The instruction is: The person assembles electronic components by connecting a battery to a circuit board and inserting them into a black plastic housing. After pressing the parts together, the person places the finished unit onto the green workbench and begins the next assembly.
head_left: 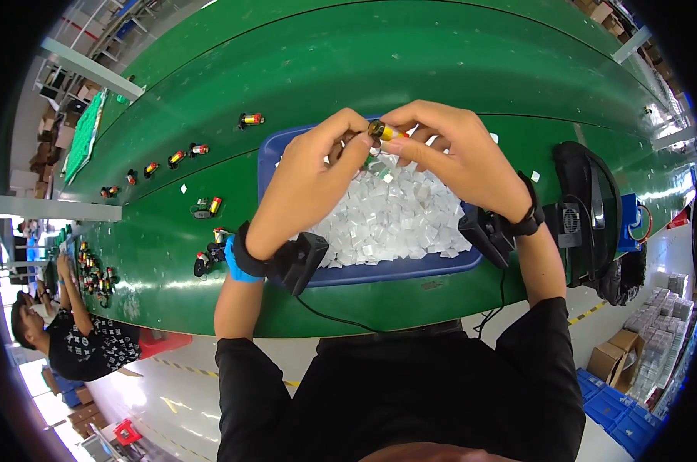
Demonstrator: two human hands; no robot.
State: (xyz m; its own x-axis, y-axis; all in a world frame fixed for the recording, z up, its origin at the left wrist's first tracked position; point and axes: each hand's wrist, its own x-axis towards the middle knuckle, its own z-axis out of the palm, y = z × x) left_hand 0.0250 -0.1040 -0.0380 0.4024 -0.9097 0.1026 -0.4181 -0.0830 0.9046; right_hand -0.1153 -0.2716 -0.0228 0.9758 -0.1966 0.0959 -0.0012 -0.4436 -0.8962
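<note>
My left hand (311, 173) and my right hand (460, 154) meet over the far part of a blue tray (394, 271). Between their fingertips is a small part with a black end and a yellow-and-red cylinder (389, 132). The left fingers pinch near its black end, while the right thumb and fingers grip the yellow-and-red side. Below the hands, a heap of small white translucent square pieces (394, 219) fills the tray. Something green shows under the fingers, too hidden to name. Each wrist wears a black strap with a small black device.
Similar small parts (250, 120) stand in a spaced row at the left, with others (208, 206) beside the tray. A black case (583, 192) and a blue box with wires (633, 222) lie right. Black cables hang at the table's front edge. A co-worker (79, 335) sits far left.
</note>
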